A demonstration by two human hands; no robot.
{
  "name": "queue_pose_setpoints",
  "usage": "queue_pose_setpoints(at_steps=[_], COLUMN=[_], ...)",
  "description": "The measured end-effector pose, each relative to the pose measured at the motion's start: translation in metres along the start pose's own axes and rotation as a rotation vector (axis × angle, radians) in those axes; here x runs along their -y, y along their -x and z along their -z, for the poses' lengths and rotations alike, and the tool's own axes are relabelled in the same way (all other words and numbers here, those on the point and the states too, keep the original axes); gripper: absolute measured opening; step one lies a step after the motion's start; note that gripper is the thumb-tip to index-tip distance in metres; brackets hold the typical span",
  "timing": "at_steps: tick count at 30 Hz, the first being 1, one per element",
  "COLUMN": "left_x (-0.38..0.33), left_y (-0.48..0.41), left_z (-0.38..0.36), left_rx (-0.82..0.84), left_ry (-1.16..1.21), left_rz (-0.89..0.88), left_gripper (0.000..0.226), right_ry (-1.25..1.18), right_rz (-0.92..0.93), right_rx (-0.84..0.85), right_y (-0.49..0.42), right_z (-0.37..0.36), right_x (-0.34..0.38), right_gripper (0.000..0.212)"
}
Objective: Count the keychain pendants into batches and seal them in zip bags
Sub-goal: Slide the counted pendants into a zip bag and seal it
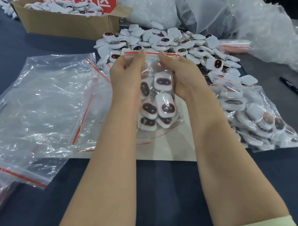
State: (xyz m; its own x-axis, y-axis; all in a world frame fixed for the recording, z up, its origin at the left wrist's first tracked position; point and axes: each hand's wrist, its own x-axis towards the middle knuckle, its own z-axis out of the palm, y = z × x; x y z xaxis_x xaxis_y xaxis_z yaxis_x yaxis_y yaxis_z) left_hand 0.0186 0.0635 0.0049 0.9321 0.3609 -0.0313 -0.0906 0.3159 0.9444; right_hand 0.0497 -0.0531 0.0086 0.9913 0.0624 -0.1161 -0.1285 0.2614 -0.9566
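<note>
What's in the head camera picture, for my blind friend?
Left hand and right hand pinch the red strip of a zip bag holding white keychain pendants. Loose pendants pile behind; empty zip bags lie left, filled bags right.

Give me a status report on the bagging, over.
Left hand and right hand pinching the red seal strip of the zip bag. Bag loaded with pendants. Loose pendant pile behind it, nothing blocking.

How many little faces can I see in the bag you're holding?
6 pendant faces in the held bag: two up top, two midway, two lowest. More may hide behind the left hand and right hand.
</note>
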Motion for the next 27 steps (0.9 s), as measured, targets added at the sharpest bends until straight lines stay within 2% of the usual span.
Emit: queue_pose_setpoints(at_steps=[2, 5, 8, 10, 12, 20, 27], left_x=[0.001, 0.002, 0.003, 0.003, 0.003, 0.007, 0.008], left_y=[0.0, 0.0, 0.001, 0.0, 0.0, 0.004, 0.004], left_z=[0.001, 0.0, -0.001, -0.002, -0.003, -0.001, -0.003], left_rx=[0.045, 0.034, 0.007, 0.001, -0.011, -0.182, -0.29], left_ry=[-0.072, -0.145, -0.138, -0.132, -0.114, 0.067, 0.041], left_rz=[0.063, 0.057, 0.042, 0.033, 0.034, 0.117, 0.04], left_gripper=[0.01, 0.006, 0.006, 0.009, 0.008, 0.023, 0.027], right_ry=[-0.022, -0.023, 0.023, -0.006, -0.031, -0.04, -0.123], right_rz=[0.012, -0.006, -0.082, -0.077, -0.044, -0.027, -0.005], right_rx=[0.013, 0.018, 0.032, 0.008, -0.016, -0.187, -0.233], right_y=[-0.001, -0.004, -0.004, -0.005, -0.006, -0.006, -0.006], right_z=[0.001, 0.006, 0.006, 0.004, 0.002, -0.005, -0.01], right_x=[-0.002, -0.004, -0.007, -0.009, -0.011, -0.013, -0.013], right_gripper=[0.013, 0.02, 0.02, 0.014, 0.02, 0.014, 0.021])
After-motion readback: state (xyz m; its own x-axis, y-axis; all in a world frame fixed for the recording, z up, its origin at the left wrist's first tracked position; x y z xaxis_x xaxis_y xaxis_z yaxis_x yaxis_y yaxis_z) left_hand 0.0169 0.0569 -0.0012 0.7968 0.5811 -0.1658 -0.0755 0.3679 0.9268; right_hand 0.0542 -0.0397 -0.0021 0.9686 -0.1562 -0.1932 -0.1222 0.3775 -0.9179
